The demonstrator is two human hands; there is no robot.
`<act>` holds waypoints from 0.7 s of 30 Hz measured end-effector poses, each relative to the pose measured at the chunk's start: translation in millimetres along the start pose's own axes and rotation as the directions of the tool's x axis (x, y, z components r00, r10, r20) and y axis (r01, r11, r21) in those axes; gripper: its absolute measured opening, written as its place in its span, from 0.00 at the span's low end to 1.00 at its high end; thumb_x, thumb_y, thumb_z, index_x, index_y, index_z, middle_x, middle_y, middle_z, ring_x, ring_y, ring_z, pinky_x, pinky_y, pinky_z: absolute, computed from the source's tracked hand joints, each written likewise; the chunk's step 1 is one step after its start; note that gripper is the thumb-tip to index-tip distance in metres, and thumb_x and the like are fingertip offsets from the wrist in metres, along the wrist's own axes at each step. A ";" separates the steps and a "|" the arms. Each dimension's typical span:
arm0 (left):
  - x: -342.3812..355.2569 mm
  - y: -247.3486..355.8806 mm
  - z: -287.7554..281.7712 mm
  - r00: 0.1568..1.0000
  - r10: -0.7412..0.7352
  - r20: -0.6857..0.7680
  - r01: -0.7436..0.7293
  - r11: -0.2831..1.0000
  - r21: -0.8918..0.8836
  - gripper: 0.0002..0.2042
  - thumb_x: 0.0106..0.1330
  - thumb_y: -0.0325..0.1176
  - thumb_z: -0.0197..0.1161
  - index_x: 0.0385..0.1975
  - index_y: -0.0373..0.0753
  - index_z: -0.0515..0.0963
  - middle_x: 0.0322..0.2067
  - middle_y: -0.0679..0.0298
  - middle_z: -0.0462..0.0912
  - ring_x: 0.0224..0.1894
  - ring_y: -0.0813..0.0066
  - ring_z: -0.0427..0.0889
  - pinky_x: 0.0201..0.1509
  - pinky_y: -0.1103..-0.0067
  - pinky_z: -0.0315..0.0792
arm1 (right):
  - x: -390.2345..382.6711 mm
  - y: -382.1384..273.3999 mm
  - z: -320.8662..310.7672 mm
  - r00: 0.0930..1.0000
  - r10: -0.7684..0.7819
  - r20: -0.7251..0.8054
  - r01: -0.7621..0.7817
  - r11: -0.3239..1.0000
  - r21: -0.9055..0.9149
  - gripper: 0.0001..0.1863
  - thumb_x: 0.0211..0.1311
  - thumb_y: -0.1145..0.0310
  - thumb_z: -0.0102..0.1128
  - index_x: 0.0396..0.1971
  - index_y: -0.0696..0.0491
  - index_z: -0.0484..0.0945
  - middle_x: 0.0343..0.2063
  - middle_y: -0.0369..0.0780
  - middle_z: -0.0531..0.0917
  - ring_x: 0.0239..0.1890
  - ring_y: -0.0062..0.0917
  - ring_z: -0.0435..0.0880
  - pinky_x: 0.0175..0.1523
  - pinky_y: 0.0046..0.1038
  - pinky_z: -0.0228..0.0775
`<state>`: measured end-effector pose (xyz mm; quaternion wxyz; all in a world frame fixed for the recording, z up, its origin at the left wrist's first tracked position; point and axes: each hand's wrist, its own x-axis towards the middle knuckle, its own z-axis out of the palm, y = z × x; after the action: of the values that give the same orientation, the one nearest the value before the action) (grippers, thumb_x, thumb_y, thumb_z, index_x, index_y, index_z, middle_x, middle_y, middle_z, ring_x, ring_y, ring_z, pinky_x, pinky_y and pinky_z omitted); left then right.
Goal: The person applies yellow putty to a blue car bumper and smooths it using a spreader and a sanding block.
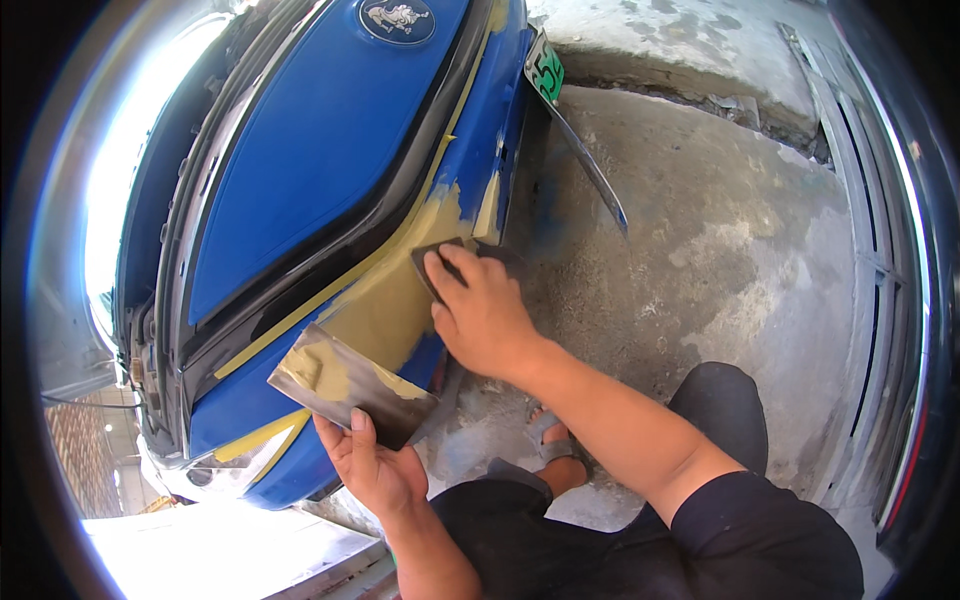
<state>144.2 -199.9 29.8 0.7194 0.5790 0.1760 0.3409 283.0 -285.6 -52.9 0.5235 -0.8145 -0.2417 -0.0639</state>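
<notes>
My right hand (pixel 490 315) grips a dark flat spreader (pixel 430 268) and holds it against the bumper corner. Yellowish body filler (pixel 385 300) covers a wide patch of the blue car bumper (pixel 240 397) there, and thinner streaks of it run along the edge of the black grille trim. In my left hand (pixel 378 475) is a flat metal plate (pixel 350 385), its thumb on top and the fingers underneath. A lump of the same filler (pixel 318 368) lies on the plate's far left part. The plate is just in front of the bumper; whether they touch I cannot tell.
A green-and-white licence plate (pixel 546 68) sticks out from the bumper's far side, near a thin dark strip (pixel 590 165) jutting over the concrete floor (pixel 700 230). Metal rails (pixel 868 270) run along the right. My sandalled foot (pixel 560 460) is below the bumper.
</notes>
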 end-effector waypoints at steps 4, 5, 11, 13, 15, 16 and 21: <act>3.4 -1.0 4.5 1.000 -0.002 0.013 0.002 0.999 -0.051 0.25 0.65 0.22 0.52 0.64 0.35 0.57 0.56 0.57 0.70 0.58 0.66 0.70 0.63 0.66 0.63 | -20.3 -1.6 2.7 0.993 -0.090 0.080 0.095 0.994 -0.060 0.30 0.53 0.67 0.59 0.59 0.52 0.66 0.60 0.41 0.64 0.55 0.44 0.65 0.53 0.44 0.63; 3.3 -0.8 6.4 1.000 -0.004 0.014 0.004 0.998 -0.069 0.25 0.65 0.21 0.52 0.63 0.34 0.58 0.57 0.57 0.70 0.58 0.67 0.70 0.64 0.68 0.62 | -24.0 0.4 0.3 0.987 -0.118 0.111 0.126 0.990 -0.069 0.31 0.53 0.67 0.59 0.59 0.52 0.65 0.60 0.41 0.64 0.55 0.44 0.65 0.54 0.44 0.63; 0.9 -1.6 3.6 0.999 0.040 0.007 -0.040 0.999 -0.022 0.25 0.67 0.24 0.50 0.65 0.40 0.57 0.57 0.58 0.70 0.58 0.63 0.70 0.61 0.60 0.65 | 7.2 23.5 -20.9 0.995 0.103 0.008 -0.103 0.977 0.185 0.26 0.57 0.64 0.52 0.57 0.57 0.69 0.57 0.49 0.69 0.53 0.49 0.69 0.59 0.40 0.61; -0.7 -0.1 2.5 0.998 0.057 -0.013 -0.058 0.998 -0.015 0.25 0.67 0.24 0.50 0.65 0.41 0.57 0.57 0.58 0.69 0.59 0.63 0.70 0.61 0.59 0.64 | 20.3 15.9 -17.3 0.974 0.223 0.031 -0.225 0.955 0.194 0.26 0.58 0.63 0.51 0.57 0.57 0.69 0.57 0.50 0.69 0.53 0.51 0.69 0.60 0.40 0.62; -1.2 3.2 1.0 0.996 0.081 -0.042 -0.082 0.997 -0.013 0.26 0.67 0.23 0.50 0.65 0.39 0.56 0.58 0.57 0.68 0.59 0.63 0.68 0.63 0.61 0.62 | 14.3 -5.6 -10.2 0.983 0.182 0.030 -0.185 0.967 0.174 0.26 0.59 0.62 0.52 0.56 0.57 0.68 0.56 0.49 0.69 0.50 0.51 0.70 0.57 0.42 0.63; -2.6 4.6 0.4 0.994 0.092 -0.063 -0.093 0.996 -0.015 0.27 0.66 0.23 0.50 0.66 0.37 0.55 0.59 0.57 0.67 0.60 0.64 0.67 0.64 0.63 0.61 | 5.3 -19.7 -7.6 0.988 0.151 0.039 -0.155 0.976 0.153 0.26 0.58 0.62 0.53 0.56 0.56 0.68 0.56 0.48 0.69 0.50 0.50 0.70 0.56 0.43 0.63; -3.4 6.9 4.7 0.994 0.098 -0.044 -0.099 0.994 -0.036 0.28 0.66 0.23 0.50 0.66 0.36 0.53 0.60 0.56 0.65 0.61 0.62 0.66 0.66 0.63 0.58 | -27.3 -33.7 1.8 0.994 0.002 0.108 -0.011 0.997 0.078 0.27 0.55 0.64 0.57 0.56 0.54 0.69 0.58 0.43 0.66 0.53 0.46 0.67 0.53 0.46 0.64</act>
<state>142.8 -204.9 37.1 0.7087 0.5660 0.1558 0.3914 243.2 -281.7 -35.7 0.5413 -0.7965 -0.2692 -0.0087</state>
